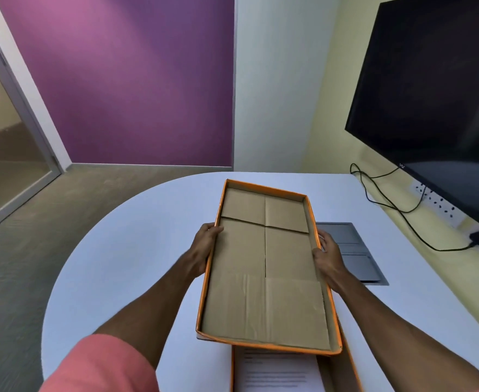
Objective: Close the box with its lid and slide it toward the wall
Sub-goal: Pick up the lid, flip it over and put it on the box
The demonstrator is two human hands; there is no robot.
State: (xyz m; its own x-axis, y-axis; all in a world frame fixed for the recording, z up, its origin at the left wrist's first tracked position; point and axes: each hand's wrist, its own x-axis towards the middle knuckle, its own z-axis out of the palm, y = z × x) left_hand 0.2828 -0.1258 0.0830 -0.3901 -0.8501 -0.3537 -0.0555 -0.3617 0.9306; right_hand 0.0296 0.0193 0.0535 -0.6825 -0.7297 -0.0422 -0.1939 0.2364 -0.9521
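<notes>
Both your left hand (204, 244) and right hand (327, 254) grip the lid (263, 273) by its long edges, underside up, above the open box (343, 372) — closing and sliding remain.

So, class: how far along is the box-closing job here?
Done: nothing visible yet. In hand: both hands, left and right, hold the orange lid hollow side up above the open box. Left: turn it over, fit it, slide the box toward the wall.
</notes>
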